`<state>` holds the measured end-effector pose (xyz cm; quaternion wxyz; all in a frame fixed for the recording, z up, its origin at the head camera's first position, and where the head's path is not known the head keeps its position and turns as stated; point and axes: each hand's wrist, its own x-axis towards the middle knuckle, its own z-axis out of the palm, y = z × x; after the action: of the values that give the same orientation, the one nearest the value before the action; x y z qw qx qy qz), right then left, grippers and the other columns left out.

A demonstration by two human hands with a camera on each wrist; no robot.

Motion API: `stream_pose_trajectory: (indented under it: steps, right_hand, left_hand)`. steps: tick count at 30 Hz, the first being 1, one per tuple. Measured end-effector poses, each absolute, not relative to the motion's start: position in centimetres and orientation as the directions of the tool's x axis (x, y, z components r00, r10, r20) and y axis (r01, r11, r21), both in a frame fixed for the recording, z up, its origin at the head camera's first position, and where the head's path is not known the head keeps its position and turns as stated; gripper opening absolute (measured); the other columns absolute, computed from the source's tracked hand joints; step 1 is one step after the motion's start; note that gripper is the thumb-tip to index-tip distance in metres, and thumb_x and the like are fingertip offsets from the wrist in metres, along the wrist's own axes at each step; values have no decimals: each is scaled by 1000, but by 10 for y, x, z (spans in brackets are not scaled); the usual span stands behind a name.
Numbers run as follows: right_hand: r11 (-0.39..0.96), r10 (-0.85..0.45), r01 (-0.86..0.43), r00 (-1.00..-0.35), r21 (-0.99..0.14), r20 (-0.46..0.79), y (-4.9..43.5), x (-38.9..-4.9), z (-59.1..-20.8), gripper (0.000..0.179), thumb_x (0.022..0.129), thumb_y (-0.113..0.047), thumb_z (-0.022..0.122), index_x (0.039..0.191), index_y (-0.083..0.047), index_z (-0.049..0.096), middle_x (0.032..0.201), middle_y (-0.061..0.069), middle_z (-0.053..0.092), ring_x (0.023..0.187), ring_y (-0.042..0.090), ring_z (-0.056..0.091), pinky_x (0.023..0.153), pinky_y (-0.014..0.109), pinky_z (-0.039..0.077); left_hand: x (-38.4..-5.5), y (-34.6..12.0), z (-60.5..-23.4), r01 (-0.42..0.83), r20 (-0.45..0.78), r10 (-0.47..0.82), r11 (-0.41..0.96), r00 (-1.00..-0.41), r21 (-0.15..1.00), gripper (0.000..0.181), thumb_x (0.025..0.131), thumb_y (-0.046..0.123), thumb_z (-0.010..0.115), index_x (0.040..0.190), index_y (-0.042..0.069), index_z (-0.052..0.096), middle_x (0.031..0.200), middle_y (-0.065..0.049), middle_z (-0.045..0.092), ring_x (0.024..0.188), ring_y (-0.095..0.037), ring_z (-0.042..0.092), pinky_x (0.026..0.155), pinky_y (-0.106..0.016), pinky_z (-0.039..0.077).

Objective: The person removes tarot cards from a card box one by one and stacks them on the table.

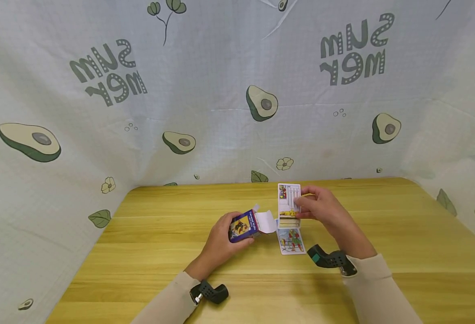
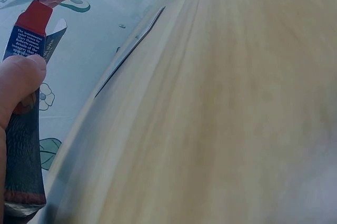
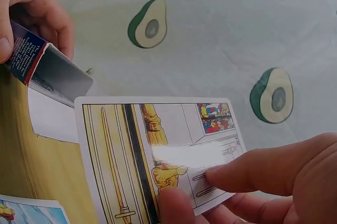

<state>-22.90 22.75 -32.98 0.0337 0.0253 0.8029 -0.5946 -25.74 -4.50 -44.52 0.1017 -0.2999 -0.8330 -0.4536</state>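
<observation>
My left hand [image 1: 220, 234] grips a small blue and purple tarot card box [image 1: 240, 227], thumb along its near side. The box's white end flap [image 1: 266, 222] hangs open toward the right. Between thumb and fingers, my right hand [image 1: 322, 207] pinches a tarot card [image 3: 158, 155] showing a yellow figure and a sword, held raised and face toward me. Whether more cards lie behind it I cannot tell. Below, another tarot card [image 1: 292, 243], with a figure in green and red, lies face up on the table, its upper end hidden by the held card.
The wooden table [image 1: 148, 265] runs back to a white cloth [image 1: 221, 67] printed with avocados, leaves and lettering. Each wrist wears a dark strap; the right strap [image 1: 330, 260] is close to the lying card.
</observation>
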Motion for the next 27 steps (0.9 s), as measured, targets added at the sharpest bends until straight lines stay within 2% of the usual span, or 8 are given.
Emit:
stream_pose_trajectory:
  steps: [4, 16, 27]
  right_hand:
    - [314, -6, 79, -996, -946, -85, 228, -230, -329, 36, 93, -8, 58, 121, 14, 48, 108, 24, 62, 78, 19, 62, 74, 28, 55]
    - [409, 91, 120, -992, -905, -91, 232, -226, -331, 38, 94, -19, 63, 119, 8, 54, 112, 23, 62, 83, 20, 60, 73, 23, 53]
    - [488, 135, 160, -985, -858, -107, 239, -226, -338, 40, 93, -25, 65, 117, 6, 57, 109, 19, 63, 84, 24, 58, 69, 28, 51]
  left_hand:
    - [-258, -45, -445, 594, 444, 406, 409, -799, 693, 70, 77, 38, 80, 133, 9, 49, 123, -6, 57, 102, -14, 54, 84, -32, 48]
    - [-259, -44, -447, 583, 445, 386, 418, -808, 696, 70, 78, 39, 79, 133, 8, 49, 122, -9, 58, 101, -14, 54, 84, -32, 48]
    - [-261, -45, -446, 573, 449, 360, 436, -818, 693, 68, 77, 38, 80, 132, 10, 50, 120, -3, 57, 100, -13, 54, 82, -30, 49]
